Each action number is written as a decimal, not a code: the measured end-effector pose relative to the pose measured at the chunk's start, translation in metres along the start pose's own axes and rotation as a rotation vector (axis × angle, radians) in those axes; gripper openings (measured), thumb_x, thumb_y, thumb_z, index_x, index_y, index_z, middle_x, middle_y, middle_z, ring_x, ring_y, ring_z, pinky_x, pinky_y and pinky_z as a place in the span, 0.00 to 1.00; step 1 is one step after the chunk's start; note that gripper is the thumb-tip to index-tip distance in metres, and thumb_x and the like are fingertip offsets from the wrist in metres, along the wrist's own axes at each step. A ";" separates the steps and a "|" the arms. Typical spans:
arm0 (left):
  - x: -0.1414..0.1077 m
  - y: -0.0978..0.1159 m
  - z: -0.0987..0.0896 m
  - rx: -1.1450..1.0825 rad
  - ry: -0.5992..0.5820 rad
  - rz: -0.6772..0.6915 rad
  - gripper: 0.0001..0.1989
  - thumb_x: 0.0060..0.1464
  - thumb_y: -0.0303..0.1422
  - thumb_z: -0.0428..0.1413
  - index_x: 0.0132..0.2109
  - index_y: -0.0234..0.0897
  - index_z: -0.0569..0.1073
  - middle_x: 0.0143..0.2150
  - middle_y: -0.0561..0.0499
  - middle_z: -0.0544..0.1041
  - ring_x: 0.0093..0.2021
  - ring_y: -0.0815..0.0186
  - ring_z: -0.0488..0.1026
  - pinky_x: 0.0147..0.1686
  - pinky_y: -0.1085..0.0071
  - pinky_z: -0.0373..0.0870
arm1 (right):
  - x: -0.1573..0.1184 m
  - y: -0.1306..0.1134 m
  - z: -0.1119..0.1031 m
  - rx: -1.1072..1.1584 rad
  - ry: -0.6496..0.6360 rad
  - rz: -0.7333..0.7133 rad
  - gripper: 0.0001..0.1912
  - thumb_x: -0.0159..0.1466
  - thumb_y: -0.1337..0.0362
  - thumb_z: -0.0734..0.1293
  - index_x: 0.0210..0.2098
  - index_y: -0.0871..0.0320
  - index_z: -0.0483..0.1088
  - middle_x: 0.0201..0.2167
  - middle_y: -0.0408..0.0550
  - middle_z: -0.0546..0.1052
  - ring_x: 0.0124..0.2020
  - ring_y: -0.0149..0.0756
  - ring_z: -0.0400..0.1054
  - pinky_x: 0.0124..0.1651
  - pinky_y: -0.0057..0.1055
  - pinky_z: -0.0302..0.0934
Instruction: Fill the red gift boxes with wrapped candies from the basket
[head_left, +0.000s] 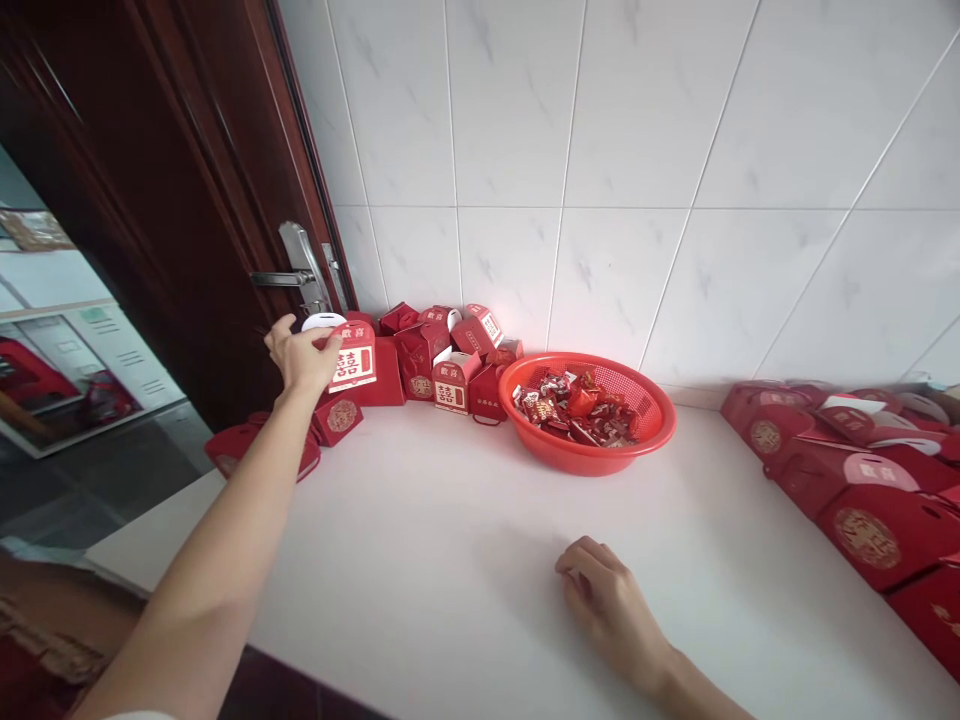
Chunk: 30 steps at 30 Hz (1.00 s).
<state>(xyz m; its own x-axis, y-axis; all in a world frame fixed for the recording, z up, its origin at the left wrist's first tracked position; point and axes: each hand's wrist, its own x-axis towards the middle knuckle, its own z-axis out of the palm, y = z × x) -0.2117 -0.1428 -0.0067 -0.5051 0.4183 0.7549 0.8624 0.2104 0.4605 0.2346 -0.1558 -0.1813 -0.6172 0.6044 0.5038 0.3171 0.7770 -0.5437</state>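
My left hand (304, 358) is stretched out to the far left of the table, its thumb and fingers closed at the top edge of a red candy box (352, 365) with a white and gold character label. More red boxes stand and lie around that one, among them a small box with a gold round emblem (341, 417) just below it. My right hand (611, 605) hovers over or rests on the white table (450, 540), fingers curled in, with nothing visible in them. Beyond it is a red plastic basket (585, 462) of wrapped candies (577, 405).
A heap of red boxes (457, 375) leans against the tiled wall (510, 180). Several red boxes (862, 500) stand in rows along the right side. At left is a dark wooden door (187, 150) with a metal handle (292, 278), close to my left hand.
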 end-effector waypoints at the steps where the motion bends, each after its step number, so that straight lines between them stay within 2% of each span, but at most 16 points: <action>1: -0.001 0.004 -0.003 -0.032 0.042 -0.038 0.10 0.58 0.31 0.56 0.41 0.25 0.76 0.58 0.42 0.67 0.58 0.48 0.62 0.61 0.41 0.57 | 0.000 0.000 0.000 0.020 -0.003 0.015 0.11 0.62 0.75 0.57 0.32 0.54 0.67 0.28 0.45 0.74 0.23 0.34 0.63 0.28 0.33 0.63; 3: -0.005 0.015 -0.010 -0.119 0.099 -0.097 0.14 0.57 0.33 0.57 0.43 0.24 0.77 0.52 0.45 0.73 0.51 0.54 0.69 0.57 0.52 0.67 | 0.001 0.001 0.000 0.090 -0.008 0.069 0.11 0.62 0.73 0.57 0.32 0.54 0.68 0.29 0.46 0.74 0.23 0.34 0.64 0.27 0.32 0.62; 5: -0.014 0.032 -0.017 -0.290 0.097 -0.138 0.17 0.55 0.38 0.58 0.43 0.25 0.77 0.41 0.49 0.77 0.43 0.60 0.73 0.49 0.59 0.73 | 0.003 0.003 -0.001 0.185 0.007 0.169 0.09 0.62 0.71 0.58 0.33 0.55 0.69 0.30 0.46 0.73 0.24 0.34 0.65 0.28 0.32 0.62; 7: -0.028 0.055 -0.023 -0.639 0.037 -0.214 0.18 0.49 0.39 0.63 0.40 0.26 0.78 0.34 0.52 0.78 0.38 0.62 0.74 0.44 0.61 0.74 | 0.005 0.006 -0.003 0.265 0.047 0.293 0.08 0.62 0.67 0.60 0.33 0.55 0.71 0.28 0.45 0.71 0.25 0.34 0.64 0.28 0.31 0.61; 9: -0.048 0.081 -0.028 -0.829 -0.232 -0.171 0.13 0.47 0.36 0.64 0.38 0.29 0.80 0.33 0.52 0.79 0.36 0.63 0.74 0.41 0.62 0.74 | 0.007 0.010 -0.006 0.321 0.082 0.412 0.07 0.62 0.63 0.62 0.34 0.56 0.72 0.23 0.41 0.67 0.23 0.33 0.61 0.26 0.30 0.57; 12: -0.084 0.118 -0.025 -0.986 -0.673 0.053 0.06 0.50 0.34 0.65 0.34 0.36 0.83 0.42 0.49 0.79 0.43 0.61 0.75 0.42 0.65 0.74 | 0.011 0.014 -0.015 0.401 0.113 0.548 0.10 0.62 0.58 0.63 0.35 0.56 0.72 0.18 0.37 0.61 0.21 0.32 0.57 0.26 0.29 0.52; 14: -0.109 0.137 -0.015 -1.035 -0.923 0.140 0.07 0.53 0.36 0.64 0.37 0.40 0.84 0.44 0.47 0.77 0.43 0.61 0.75 0.41 0.64 0.75 | 0.014 0.016 -0.022 0.456 0.156 0.598 0.11 0.61 0.56 0.63 0.35 0.57 0.71 0.19 0.38 0.64 0.22 0.32 0.58 0.27 0.28 0.53; 15: -0.121 0.143 -0.009 -1.061 -0.995 0.178 0.07 0.54 0.37 0.64 0.39 0.42 0.84 0.44 0.47 0.76 0.44 0.61 0.74 0.41 0.64 0.75 | 0.015 0.017 -0.025 0.479 0.185 0.610 0.12 0.61 0.55 0.64 0.35 0.57 0.71 0.21 0.40 0.67 0.23 0.32 0.59 0.27 0.29 0.53; 19: -0.160 0.153 0.019 -1.062 -1.129 0.297 0.07 0.56 0.37 0.63 0.40 0.41 0.84 0.43 0.46 0.73 0.42 0.65 0.71 0.41 0.66 0.74 | 0.018 0.020 -0.033 0.522 0.268 0.617 0.17 0.62 0.50 0.64 0.36 0.58 0.71 0.31 0.48 0.75 0.26 0.33 0.63 0.29 0.29 0.56; 21: -0.170 0.150 0.027 -0.999 -1.199 0.348 0.09 0.54 0.37 0.64 0.41 0.41 0.84 0.45 0.46 0.73 0.42 0.65 0.71 0.44 0.64 0.73 | 0.019 0.024 -0.034 0.514 0.285 0.612 0.19 0.62 0.47 0.64 0.36 0.58 0.71 0.33 0.48 0.75 0.27 0.33 0.64 0.30 0.29 0.57; 23: -0.173 0.145 0.031 -0.982 -1.269 0.341 0.13 0.50 0.38 0.65 0.44 0.42 0.83 0.47 0.46 0.73 0.41 0.64 0.71 0.46 0.63 0.72 | 0.018 0.027 -0.033 0.498 0.297 0.614 0.21 0.61 0.45 0.65 0.36 0.58 0.71 0.33 0.48 0.75 0.27 0.34 0.64 0.30 0.30 0.58; 25: -0.173 0.138 0.036 -1.027 -1.275 0.241 0.14 0.49 0.39 0.63 0.44 0.40 0.82 0.47 0.45 0.75 0.41 0.62 0.72 0.45 0.64 0.71 | 0.018 0.030 -0.033 0.484 0.297 0.617 0.23 0.60 0.43 0.65 0.36 0.57 0.71 0.33 0.48 0.75 0.27 0.34 0.65 0.29 0.30 0.59; 26: -0.172 0.135 0.039 -1.035 -1.224 0.170 0.13 0.50 0.40 0.61 0.41 0.39 0.82 0.44 0.46 0.76 0.40 0.62 0.72 0.43 0.65 0.71 | 0.017 0.031 -0.032 0.478 0.296 0.618 0.23 0.60 0.42 0.65 0.37 0.57 0.71 0.33 0.48 0.75 0.27 0.34 0.65 0.29 0.30 0.59; 28: -0.174 0.127 0.049 -0.989 -1.048 0.039 0.12 0.52 0.41 0.57 0.33 0.37 0.80 0.36 0.47 0.77 0.37 0.62 0.72 0.39 0.68 0.70 | 0.016 0.033 -0.032 0.463 0.289 0.617 0.24 0.60 0.41 0.64 0.37 0.57 0.71 0.33 0.48 0.76 0.27 0.35 0.65 0.29 0.30 0.58; 30: -0.179 0.119 0.062 -0.906 -0.886 -0.041 0.16 0.54 0.43 0.54 0.27 0.36 0.75 0.28 0.50 0.74 0.31 0.65 0.70 0.35 0.70 0.68 | 0.015 0.034 -0.031 0.443 0.279 0.617 0.24 0.61 0.41 0.64 0.37 0.57 0.71 0.32 0.49 0.76 0.27 0.36 0.65 0.29 0.30 0.58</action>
<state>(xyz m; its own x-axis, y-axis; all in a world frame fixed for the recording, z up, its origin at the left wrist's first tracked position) -0.0172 -0.1375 -0.1159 -0.0325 0.9455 0.3239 0.3374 -0.2947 0.8941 0.2586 -0.1144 -0.1715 -0.2030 0.9686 0.1433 0.1913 0.1828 -0.9644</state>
